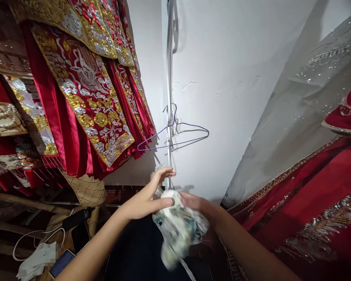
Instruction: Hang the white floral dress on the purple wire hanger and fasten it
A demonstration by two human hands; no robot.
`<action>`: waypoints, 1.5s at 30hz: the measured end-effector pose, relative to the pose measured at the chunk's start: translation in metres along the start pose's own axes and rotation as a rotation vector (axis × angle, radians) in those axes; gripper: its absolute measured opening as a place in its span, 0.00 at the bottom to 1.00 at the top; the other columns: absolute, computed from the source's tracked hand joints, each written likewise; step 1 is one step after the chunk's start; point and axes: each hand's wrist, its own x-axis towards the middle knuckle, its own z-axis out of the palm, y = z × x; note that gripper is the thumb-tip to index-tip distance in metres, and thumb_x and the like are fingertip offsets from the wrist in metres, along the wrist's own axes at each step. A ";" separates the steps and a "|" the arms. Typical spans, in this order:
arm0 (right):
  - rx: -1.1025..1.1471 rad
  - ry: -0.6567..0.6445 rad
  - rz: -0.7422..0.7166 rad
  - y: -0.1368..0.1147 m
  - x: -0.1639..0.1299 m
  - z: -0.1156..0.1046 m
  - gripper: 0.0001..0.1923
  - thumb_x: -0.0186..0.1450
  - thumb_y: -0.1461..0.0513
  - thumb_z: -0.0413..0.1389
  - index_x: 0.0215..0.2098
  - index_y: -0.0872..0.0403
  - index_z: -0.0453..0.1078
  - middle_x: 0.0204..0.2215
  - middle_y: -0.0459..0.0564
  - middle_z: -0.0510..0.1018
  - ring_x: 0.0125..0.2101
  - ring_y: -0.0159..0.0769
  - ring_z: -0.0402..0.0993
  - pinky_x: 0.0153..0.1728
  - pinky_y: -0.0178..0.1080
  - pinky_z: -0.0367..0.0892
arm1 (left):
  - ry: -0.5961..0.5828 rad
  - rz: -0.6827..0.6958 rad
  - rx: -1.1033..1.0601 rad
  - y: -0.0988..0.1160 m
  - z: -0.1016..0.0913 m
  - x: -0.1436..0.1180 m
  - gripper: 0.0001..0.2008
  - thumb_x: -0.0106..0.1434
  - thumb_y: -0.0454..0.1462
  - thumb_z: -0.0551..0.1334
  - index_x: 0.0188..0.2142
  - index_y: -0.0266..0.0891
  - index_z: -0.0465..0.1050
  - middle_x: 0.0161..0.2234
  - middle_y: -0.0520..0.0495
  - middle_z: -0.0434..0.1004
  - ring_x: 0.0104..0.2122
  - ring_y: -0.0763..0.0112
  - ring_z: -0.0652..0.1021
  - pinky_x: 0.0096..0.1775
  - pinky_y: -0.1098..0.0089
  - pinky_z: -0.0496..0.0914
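A plain white wall (236,78) fills the background, with a thin metal strip (170,58) run down it. A blue wire hanger (175,134) is hung empty on that strip. To the left, red garments (84,89) with gold and silver embroidery are hung in a dense row; to the right, a grey sequinned fabric (295,109) and more red embroidered cloth (316,207) are draped. Low left, a white cable (32,236) and a phone (62,262) are seen on a cluttered surface.

A crumpled pale printed cloth (178,230) is held low at centre, just below the hanger and in front of the wall. The left hand (150,197) is laid on its top, thumb pressed against the bunched upper end, fingers spread and extended toward the strip. The right hand (197,205) is blurred; it is in contact with the cloth's upper right side, but whether it is closed on it cannot be told.

The cloth is judged light, soft and limp: it sags and hangs below the hands, with no stiffness. Not fragile, mildly slippery if thin. Best taken at the gathered top, or by two spread corners if it is to be opened out; a single pinch would let the rest droop.
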 end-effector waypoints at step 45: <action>-0.702 0.760 -0.646 -0.034 0.001 -0.100 0.04 0.56 0.65 0.52 0.24 0.52 0.60 0.22 0.41 0.64 0.25 0.31 0.60 0.27 0.34 0.54 | 0.339 0.069 0.997 -0.020 -0.109 0.062 0.11 0.70 0.39 0.51 0.39 0.36 0.69 0.54 0.36 0.70 0.54 0.56 0.72 0.57 0.56 0.66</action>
